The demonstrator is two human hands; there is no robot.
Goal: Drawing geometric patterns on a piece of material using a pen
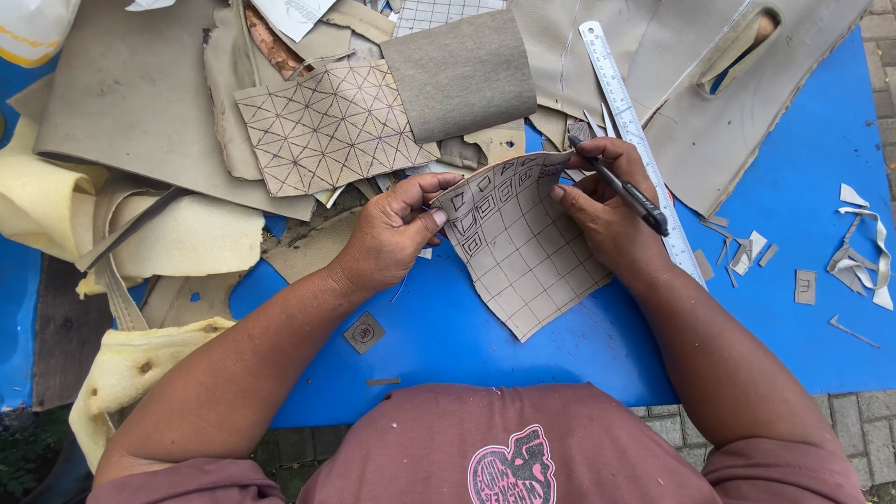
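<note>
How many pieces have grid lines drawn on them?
2: the gridded piece held between left hand and right hand, and the diamond-grid piece on the pile. Others may be buried.

Blue tabletop [803,308] over grey paving bricks [863,429].

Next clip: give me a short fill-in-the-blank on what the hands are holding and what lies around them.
1. Both hands hold a beige sheet marked with a grid of ____.
2. The right hand also holds a black ____.
3. A metal ruler lies on the person's ____ side of the sheet.
4. The work surface is coloured ____.

Missing words: squares; pen; right; blue
</note>
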